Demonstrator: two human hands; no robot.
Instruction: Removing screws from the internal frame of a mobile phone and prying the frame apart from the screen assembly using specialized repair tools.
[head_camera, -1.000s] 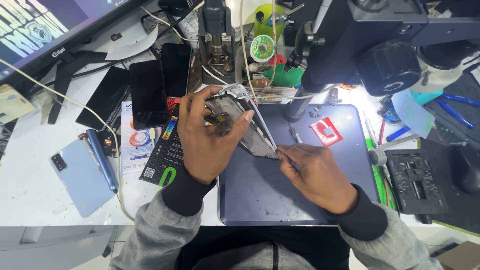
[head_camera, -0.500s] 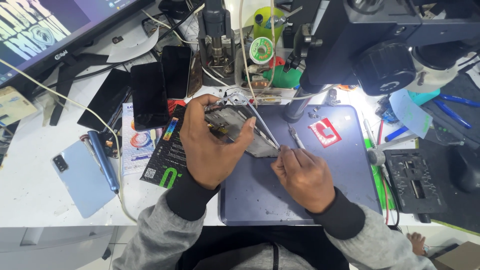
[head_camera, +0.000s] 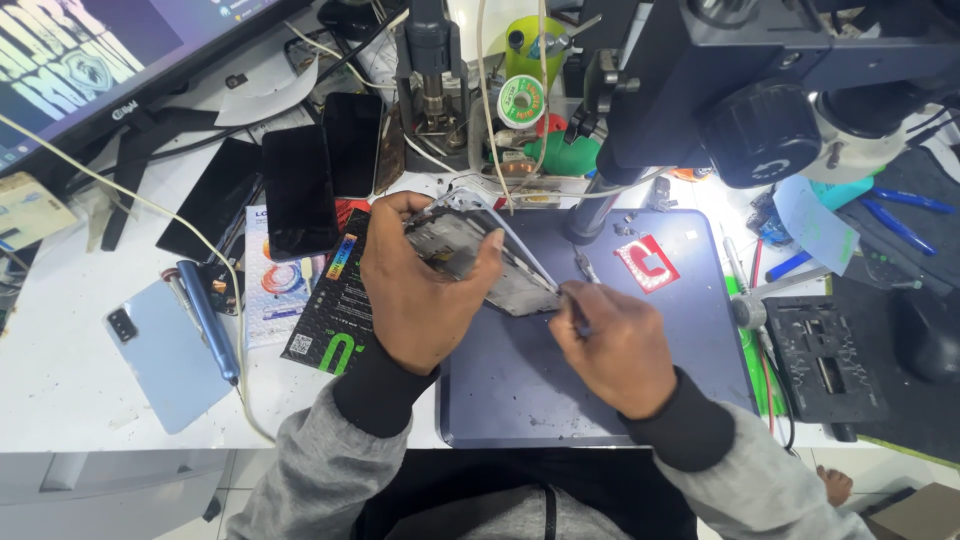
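Note:
My left hand (head_camera: 420, 290) grips an opened phone (head_camera: 490, 265) with its insides showing, holding it tilted above the dark blue work mat (head_camera: 690, 340). My right hand (head_camera: 610, 345) pinches a thin metal tool (head_camera: 578, 312) whose tip touches the phone's lower right edge. A thin white cable runs over the phone's frame. Part of the phone is hidden under my left fingers.
A microscope (head_camera: 760, 90) stands over the mat's far right. A small red part (head_camera: 648, 265) lies on the mat. To the left lie a light blue phone back (head_camera: 165, 355), dark phones (head_camera: 300, 195) and printed cards (head_camera: 335, 305). A monitor (head_camera: 90, 60) sits far left; a black holder (head_camera: 825, 355) right.
My right hand has shifted left and nearer, bringing the tool tip against the phone's edge. My left hand has kept its hold on the phone with little movement.

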